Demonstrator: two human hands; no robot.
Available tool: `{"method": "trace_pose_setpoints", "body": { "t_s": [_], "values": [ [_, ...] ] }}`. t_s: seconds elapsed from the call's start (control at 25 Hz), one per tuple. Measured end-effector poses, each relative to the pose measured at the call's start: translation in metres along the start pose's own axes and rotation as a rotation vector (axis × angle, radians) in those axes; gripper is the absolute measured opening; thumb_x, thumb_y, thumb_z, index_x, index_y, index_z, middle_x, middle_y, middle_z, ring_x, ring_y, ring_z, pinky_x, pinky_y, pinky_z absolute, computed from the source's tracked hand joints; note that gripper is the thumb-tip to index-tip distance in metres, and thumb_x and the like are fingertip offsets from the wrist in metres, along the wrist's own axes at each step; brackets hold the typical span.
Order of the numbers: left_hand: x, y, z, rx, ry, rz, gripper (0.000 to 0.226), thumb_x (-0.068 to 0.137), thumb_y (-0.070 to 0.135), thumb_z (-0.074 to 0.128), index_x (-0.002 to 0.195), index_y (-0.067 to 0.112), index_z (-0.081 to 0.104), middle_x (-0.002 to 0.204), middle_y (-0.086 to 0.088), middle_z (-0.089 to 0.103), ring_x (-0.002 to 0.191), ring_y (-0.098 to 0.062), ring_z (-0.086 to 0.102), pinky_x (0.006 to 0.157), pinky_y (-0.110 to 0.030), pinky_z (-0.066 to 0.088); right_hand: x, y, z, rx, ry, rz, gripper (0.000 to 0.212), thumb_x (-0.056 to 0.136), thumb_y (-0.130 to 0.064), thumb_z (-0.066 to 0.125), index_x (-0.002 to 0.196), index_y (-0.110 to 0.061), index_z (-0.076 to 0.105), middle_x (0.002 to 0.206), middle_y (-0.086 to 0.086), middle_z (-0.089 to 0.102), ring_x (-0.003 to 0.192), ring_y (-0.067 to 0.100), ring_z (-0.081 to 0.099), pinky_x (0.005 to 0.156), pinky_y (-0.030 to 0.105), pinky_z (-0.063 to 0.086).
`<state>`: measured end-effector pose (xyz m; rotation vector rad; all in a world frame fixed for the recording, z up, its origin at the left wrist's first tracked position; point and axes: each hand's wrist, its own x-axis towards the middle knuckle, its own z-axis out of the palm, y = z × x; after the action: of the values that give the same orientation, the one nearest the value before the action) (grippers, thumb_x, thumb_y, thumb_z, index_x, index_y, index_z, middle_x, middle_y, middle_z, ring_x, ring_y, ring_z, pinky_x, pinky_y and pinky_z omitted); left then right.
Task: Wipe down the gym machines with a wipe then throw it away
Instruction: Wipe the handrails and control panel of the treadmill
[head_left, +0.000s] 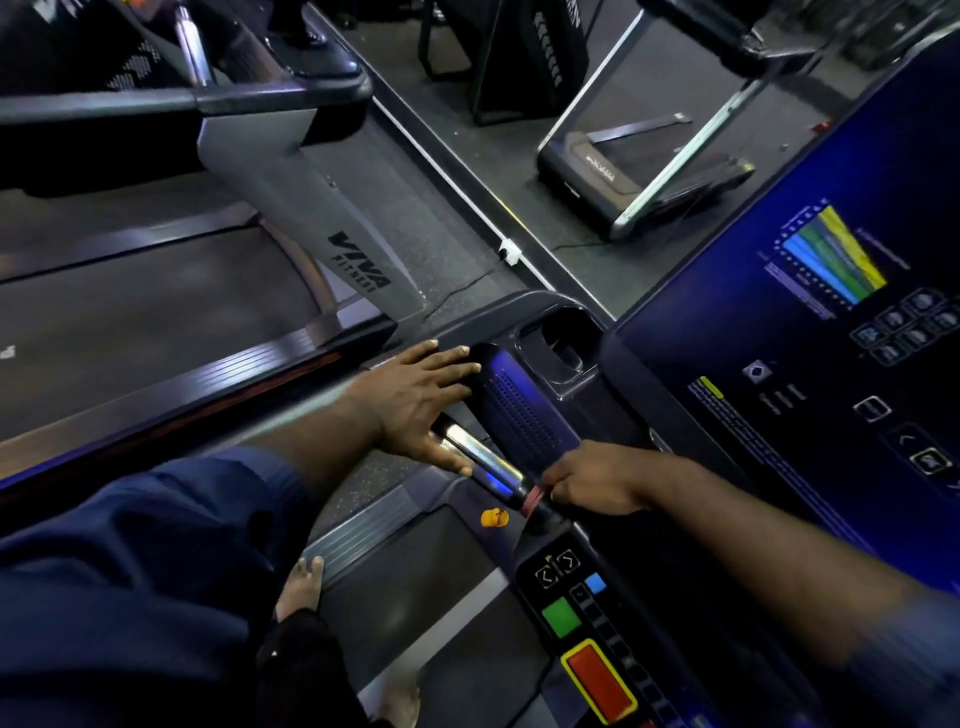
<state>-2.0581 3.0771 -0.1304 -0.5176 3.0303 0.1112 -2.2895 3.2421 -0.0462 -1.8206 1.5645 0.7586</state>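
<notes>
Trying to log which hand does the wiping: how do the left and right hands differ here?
1. The left hand lies flat with straight fingers on the treadmill console; the right hand has its fingers curled.
2. The right hand pinches a pinkish wipe against the chrome handlebar; the left hand holds nothing.
Both hands are on the same treadmill.

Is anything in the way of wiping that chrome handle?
The left hand lies against the chrome handle at its far end. Between it and the wipe in the right hand, the bar looks bare.
</notes>
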Motion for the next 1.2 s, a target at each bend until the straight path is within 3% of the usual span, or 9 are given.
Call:
{"method": "trace_pose_setpoints", "body": {
  "t_s": [0.16, 0.28, 0.36, 0.44, 0.6, 0.8, 0.96, 1.08, 1.2],
  "values": [
    [0.000, 0.024, 0.015, 0.005, 0.046, 0.053, 0.125, 0.072, 0.108, 0.019, 0.156, 0.019, 0.047, 0.174, -0.003, 0.024, 0.163, -0.019, -0.001, 0.130, -0.049, -0.011, 0.001, -0.002, 0.013, -0.129, -0.010, 0.009, 0.048, 0.111, -0.032, 0.027, 0.152, -0.026, 0.050, 0.161, -0.011, 0.043, 0.154, 0.011, 0.031, 0.129, 0.044, 0.010],
    [0.001, 0.049, 0.024, -0.076, 0.040, 0.026, 0.120, 0.074, 0.107, 0.025, 0.150, 0.018, 0.053, 0.166, -0.002, 0.040, 0.161, -0.020, 0.016, 0.130, -0.049, -0.010, -0.002, -0.004, 0.010, -0.111, -0.083, -0.004, 0.042, 0.111, -0.031, 0.033, 0.140, -0.021, 0.060, 0.150, 0.001, 0.055, 0.143, 0.023, 0.046, 0.126, 0.053, 0.017],
    [0.006, 0.056, 0.023, -0.111, 0.026, 0.010, 0.113, 0.072, 0.108, 0.025, 0.134, 0.021, 0.062, 0.147, 0.001, 0.059, 0.148, -0.021, 0.042, 0.130, -0.049, 0.009, -0.012, -0.002, 0.013, -0.065, -0.012, 0.022, 0.045, 0.109, -0.038, 0.033, 0.142, -0.023, 0.059, 0.151, 0.001, 0.056, 0.145, 0.019, 0.044, 0.128, 0.051, 0.010],
    [0.010, 0.057, 0.019, -0.113, 0.000, -0.005, 0.097, 0.070, 0.108, 0.030, 0.106, 0.025, 0.063, 0.112, 0.005, 0.067, 0.115, -0.021, 0.059, 0.108, -0.041, 0.037, -0.016, 0.004, 0.018, -0.090, 0.064, 0.049, 0.047, 0.108, -0.038, 0.031, 0.145, -0.024, 0.056, 0.151, 0.000, 0.055, 0.146, 0.018, 0.043, 0.129, 0.046, 0.008],
    [0.016, 0.054, 0.019, -0.064, -0.010, -0.039, 0.090, 0.063, 0.112, 0.028, 0.085, 0.027, 0.052, 0.085, 0.010, 0.059, 0.085, -0.018, 0.054, 0.081, -0.038, 0.043, -0.004, 0.026, 0.015, -0.127, 0.049, 0.006, 0.047, 0.105, -0.030, 0.038, 0.149, -0.032, 0.052, 0.159, -0.005, 0.047, 0.154, 0.021, 0.033, 0.130, 0.048, 0.010],
    [0.018, 0.053, 0.015, -0.070, -0.045, -0.057, 0.091, 0.060, 0.112, 0.031, 0.085, 0.027, 0.054, 0.082, 0.012, 0.056, 0.078, -0.014, 0.043, 0.078, -0.038, 0.040, 0.006, 0.034, 0.015, -0.520, 0.266, -0.013, 0.077, 0.091, -0.032, -0.009, 0.165, -0.041, 0.012, 0.172, -0.017, 0.008, 0.160, 0.010, 0.005, 0.126, 0.048, -0.011],
    [0.019, 0.055, 0.006, -0.100, -0.118, -0.061, 0.091, 0.058, 0.112, 0.031, 0.085, 0.029, 0.052, 0.079, 0.017, 0.048, 0.081, -0.013, 0.046, 0.080, -0.038, 0.041, -0.008, 0.018, 0.021, -0.280, 0.231, 0.106, 0.056, 0.109, -0.019, 0.026, 0.164, -0.029, 0.024, 0.173, -0.003, 0.019, 0.160, 0.021, 0.015, 0.129, 0.050, 0.014],
    [0.018, 0.057, 0.000, -0.104, -0.141, -0.066, 0.088, 0.058, 0.112, 0.032, 0.082, 0.029, 0.049, 0.078, 0.017, 0.044, 0.080, -0.014, 0.046, 0.079, -0.038, 0.039, -0.027, 0.011, 0.033, 0.015, 0.275, 0.184, 0.046, 0.100, -0.015, 0.040, 0.144, -0.025, 0.052, 0.152, 0.004, 0.050, 0.142, 0.033, 0.045, 0.110, 0.052, 0.045],
    [0.018, 0.057, 0.001, -0.097, -0.142, -0.079, 0.088, 0.056, 0.113, 0.029, 0.081, 0.030, 0.048, 0.078, 0.016, 0.043, 0.081, -0.013, 0.044, 0.077, -0.038, 0.034, -0.026, -0.005, 0.034, 0.140, 0.250, 0.158, 0.039, 0.094, -0.013, 0.050, 0.129, -0.023, 0.063, 0.132, 0.009, 0.064, 0.122, 0.031, 0.060, 0.100, 0.040, 0.051]
  ]
}}
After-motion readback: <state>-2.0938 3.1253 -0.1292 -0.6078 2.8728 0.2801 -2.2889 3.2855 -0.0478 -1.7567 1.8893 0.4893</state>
